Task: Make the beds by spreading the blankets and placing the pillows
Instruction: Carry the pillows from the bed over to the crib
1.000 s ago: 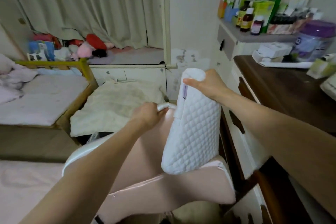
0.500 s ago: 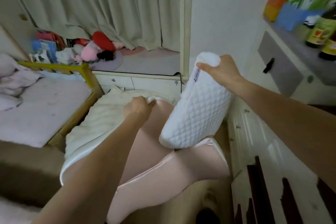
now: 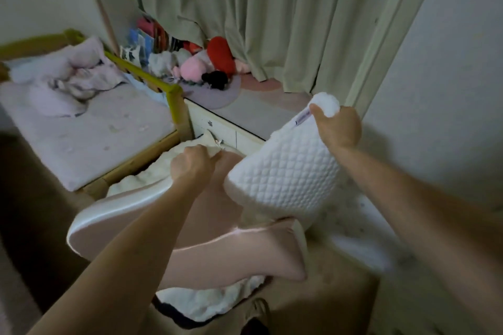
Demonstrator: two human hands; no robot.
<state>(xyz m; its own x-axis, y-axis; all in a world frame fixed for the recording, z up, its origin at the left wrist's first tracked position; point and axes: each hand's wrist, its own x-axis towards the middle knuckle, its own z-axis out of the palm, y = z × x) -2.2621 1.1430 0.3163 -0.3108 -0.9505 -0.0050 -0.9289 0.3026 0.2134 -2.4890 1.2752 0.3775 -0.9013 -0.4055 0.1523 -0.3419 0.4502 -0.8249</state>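
My right hand (image 3: pixel 337 129) grips the top end of a white quilted pillow (image 3: pixel 283 179) and holds it up, tilted, over the near bed. My left hand (image 3: pixel 192 167) is closed on the upper corner of a pink satin pillow (image 3: pixel 223 253) with a white edge, lifting it off a cream fluffy blanket (image 3: pixel 141 179) that covers the low bed below. To the left stands a small bed with a yellow-green rail (image 3: pixel 152 80), a pale mattress (image 3: pixel 81 139) and crumpled lilac bedding (image 3: pixel 79 76) at its head.
Pale green curtains (image 3: pixel 245 8) hang behind a raised platform (image 3: pixel 258 114) with white drawers. Plush toys, red (image 3: pixel 221 54) and pink (image 3: pixel 192 68), lie on a round mat there with books. A white wall stands at the right. Brown floor runs on the left.
My view has swung left and away from the dresser and shelf of bottles, which have left the frame. Both hands keep their grips and both pillows have moved toward the far end of the near bed.
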